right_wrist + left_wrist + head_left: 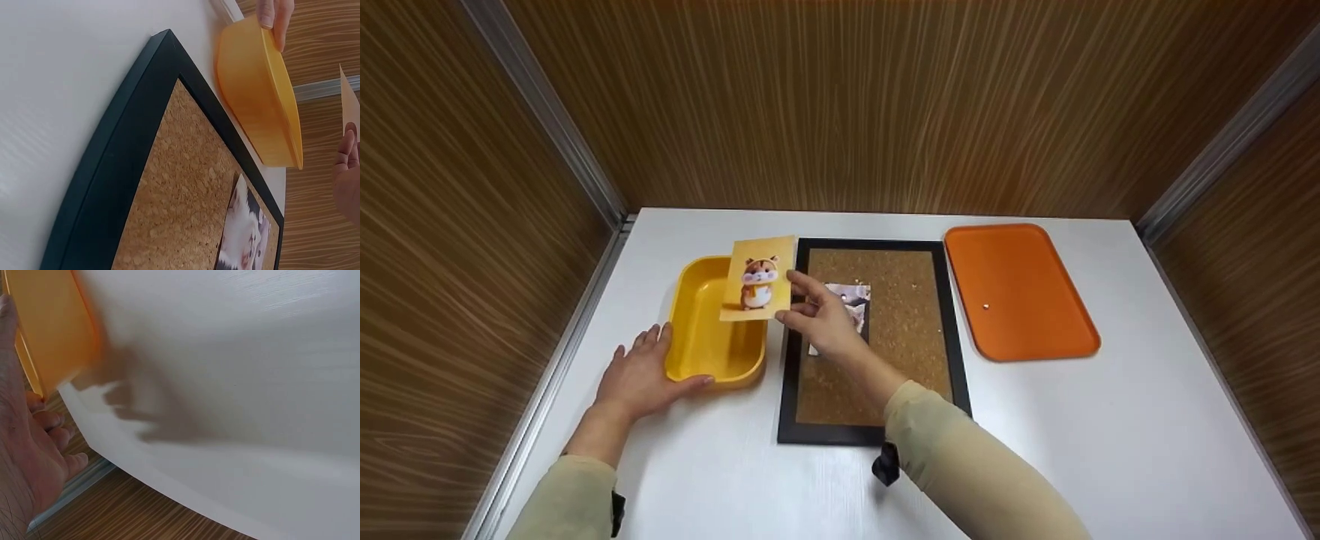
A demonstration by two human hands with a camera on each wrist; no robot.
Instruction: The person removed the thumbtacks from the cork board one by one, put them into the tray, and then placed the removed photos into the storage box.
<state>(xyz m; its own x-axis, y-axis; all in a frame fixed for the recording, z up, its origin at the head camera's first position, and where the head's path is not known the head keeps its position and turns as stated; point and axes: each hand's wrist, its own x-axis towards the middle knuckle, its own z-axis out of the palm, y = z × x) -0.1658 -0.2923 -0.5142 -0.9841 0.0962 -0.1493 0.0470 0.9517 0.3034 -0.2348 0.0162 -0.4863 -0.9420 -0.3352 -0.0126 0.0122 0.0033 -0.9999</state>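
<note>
My right hand (pixel 826 319) pinches the right edge of a yellow hamster picture card (pixel 759 277) between thumb and fingers. The card is held up over the right part of a yellow plastic bin (pixel 690 315), near the left edge of a black-framed corkboard (pixel 907 352). With its fingers spread, my left hand (pixel 637 379) rests against the bin's near left corner, the thumb along the near rim. In the right wrist view the card (pixel 350 104) shows nearly edge-on. An animal photo (pixel 244 230) lies on the cork, partly hidden by my right hand in the head view.
An orange tray (pixel 1027 292) lies right of the corkboard, with a small pale pin-like piece (pixel 986 306) on it. Several tiny pale specks show on the cork. Wood-grain walls (pixel 840 105) enclose the white table (pixel 1147 435) at the back and sides.
</note>
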